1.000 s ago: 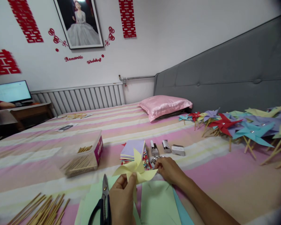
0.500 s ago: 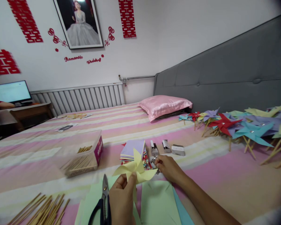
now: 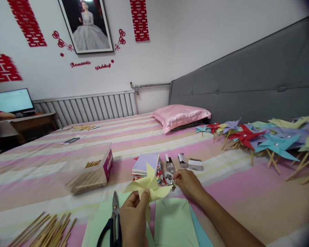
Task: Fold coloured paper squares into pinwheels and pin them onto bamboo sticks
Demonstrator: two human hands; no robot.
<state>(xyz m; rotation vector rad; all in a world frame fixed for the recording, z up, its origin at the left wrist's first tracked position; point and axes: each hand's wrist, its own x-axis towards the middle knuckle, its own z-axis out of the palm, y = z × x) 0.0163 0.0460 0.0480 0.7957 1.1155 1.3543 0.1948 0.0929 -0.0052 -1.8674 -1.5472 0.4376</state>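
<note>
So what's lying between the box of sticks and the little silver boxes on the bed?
In the head view, a stack of coloured paper lies between the box of sticks and the silver boxes, lilac sheet on top.

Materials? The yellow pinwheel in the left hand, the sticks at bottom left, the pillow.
Yellow pinwheel: looks like thin matte paper; the blades hold sharp folds. Sticks: probably wood or bamboo, pale tan, unpainted. Pillow: pink cover with a glossy sheen, satin-like; the fibre cannot be told.

You face a white wall (image 3: pixel 195 41) (red paper cutouts (image 3: pixel 139 20)), a radiator (image 3: pixel 92 108), and a grey headboard (image 3: pixel 247 85).
</note>
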